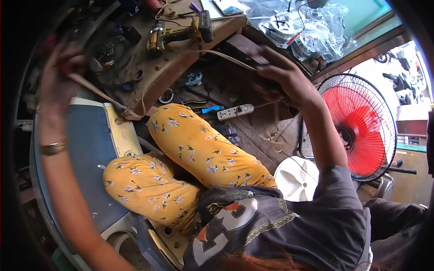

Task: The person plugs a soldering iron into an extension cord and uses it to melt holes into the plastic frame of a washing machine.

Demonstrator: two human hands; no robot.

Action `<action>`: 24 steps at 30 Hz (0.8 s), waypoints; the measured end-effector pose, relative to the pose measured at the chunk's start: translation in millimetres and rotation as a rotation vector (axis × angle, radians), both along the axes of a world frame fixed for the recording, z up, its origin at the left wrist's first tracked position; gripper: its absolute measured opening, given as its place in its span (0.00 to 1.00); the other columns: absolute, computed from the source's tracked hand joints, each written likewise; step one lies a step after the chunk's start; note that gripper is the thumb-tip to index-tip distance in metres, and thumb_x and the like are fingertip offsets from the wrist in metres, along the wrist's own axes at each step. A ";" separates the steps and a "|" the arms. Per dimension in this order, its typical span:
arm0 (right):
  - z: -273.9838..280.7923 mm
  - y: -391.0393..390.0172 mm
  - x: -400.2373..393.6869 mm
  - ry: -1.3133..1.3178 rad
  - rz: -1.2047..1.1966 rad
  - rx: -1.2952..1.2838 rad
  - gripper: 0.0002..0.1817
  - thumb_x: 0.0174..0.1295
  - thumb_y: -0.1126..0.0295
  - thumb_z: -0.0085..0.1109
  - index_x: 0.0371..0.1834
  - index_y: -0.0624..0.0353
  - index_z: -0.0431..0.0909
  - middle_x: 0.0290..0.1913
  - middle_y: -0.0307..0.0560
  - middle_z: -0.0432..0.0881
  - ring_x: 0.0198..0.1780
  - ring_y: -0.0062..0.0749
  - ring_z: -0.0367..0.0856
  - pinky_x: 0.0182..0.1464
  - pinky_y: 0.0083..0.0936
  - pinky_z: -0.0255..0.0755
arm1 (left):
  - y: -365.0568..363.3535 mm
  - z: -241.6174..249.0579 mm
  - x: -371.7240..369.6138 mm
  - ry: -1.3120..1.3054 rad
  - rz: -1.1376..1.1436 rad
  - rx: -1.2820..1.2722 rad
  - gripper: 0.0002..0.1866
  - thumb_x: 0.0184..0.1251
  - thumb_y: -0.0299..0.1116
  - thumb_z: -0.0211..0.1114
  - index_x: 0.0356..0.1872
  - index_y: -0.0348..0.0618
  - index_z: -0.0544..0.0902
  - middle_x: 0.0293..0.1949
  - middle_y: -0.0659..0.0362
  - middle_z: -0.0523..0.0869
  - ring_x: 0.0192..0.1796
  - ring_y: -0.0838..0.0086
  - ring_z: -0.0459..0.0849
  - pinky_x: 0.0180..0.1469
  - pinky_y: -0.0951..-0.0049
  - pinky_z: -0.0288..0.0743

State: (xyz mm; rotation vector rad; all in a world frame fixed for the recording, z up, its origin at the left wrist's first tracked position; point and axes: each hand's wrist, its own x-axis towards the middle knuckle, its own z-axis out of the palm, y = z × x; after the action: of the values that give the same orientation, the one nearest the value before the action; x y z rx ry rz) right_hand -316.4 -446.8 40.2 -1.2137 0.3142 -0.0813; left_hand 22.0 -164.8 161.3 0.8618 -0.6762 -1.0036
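Note:
My left hand (pixel 63 74) is raised at the far left, smeared by motion. Its fingers close around one part of a beige cable (pixel 92 88), which slants down toward the bench corner. Something reddish shows at that hand, too blurred to name. On the other side, my right hand (pixel 285 79) is lifted in front of the bench. A stretch of the same-coloured cable runs into its curled fingers; the index finger points outward. Between the hands, a yellow and black cordless drill (pixel 178 35) lies on the wooden bench (pixel 181 61). Whether both cable stretches join is hidden.
A white power strip (pixel 235 112) lies below the bench, near a blue plug (pixel 212 109). To the right stands a red-bladed fan (pixel 357 128), close to my right arm. Plastic-wrapped parts (pixel 312 31) fill the upper right. A white round stool (pixel 296 178) is beside my legs.

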 end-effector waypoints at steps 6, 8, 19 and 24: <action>97.1 55.3 87.4 -0.225 0.049 -0.104 0.21 0.69 0.69 0.53 0.65 0.52 0.67 0.28 0.42 0.77 0.15 0.15 0.61 0.15 0.12 0.52 | -55.8 -18.9 -119.7 -0.300 0.243 0.348 0.16 0.71 0.40 0.61 0.53 0.44 0.78 0.45 0.63 0.83 0.44 0.77 0.81 0.46 0.76 0.73; 104.4 49.5 99.7 -0.257 0.122 -0.055 0.23 0.67 0.69 0.57 0.65 0.55 0.66 0.28 0.42 0.78 0.16 0.16 0.63 0.16 0.13 0.54 | -44.2 -19.6 -101.8 -0.498 0.276 0.477 0.15 0.71 0.42 0.62 0.51 0.44 0.79 0.38 0.66 0.81 0.38 0.80 0.78 0.42 0.78 0.70; -39.1 33.0 86.9 0.078 0.553 -0.326 0.22 0.64 0.77 0.59 0.62 0.62 0.70 0.44 0.38 0.79 0.43 0.15 0.72 0.48 0.17 0.70 | 34.5 64.9 -52.5 -0.334 0.621 0.117 0.07 0.74 0.33 0.59 0.46 0.42 0.75 0.22 0.70 0.65 0.26 0.85 0.66 0.36 0.82 0.66; -109.3 11.8 74.4 -0.066 0.387 -0.427 0.21 0.59 0.79 0.61 0.58 0.61 0.73 0.45 0.41 0.81 0.49 0.25 0.78 0.51 0.23 0.72 | 63.0 75.7 -17.1 -0.198 0.752 0.148 0.04 0.76 0.28 0.54 0.39 0.40 0.74 0.24 0.66 0.65 0.27 0.82 0.64 0.36 0.81 0.66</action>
State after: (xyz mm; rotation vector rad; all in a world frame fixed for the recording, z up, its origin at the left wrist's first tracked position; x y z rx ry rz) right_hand -242.0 -435.1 -69.1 -1.6723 -0.0040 0.1543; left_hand 4.8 -101.8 237.0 1.2313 -0.3842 -0.2936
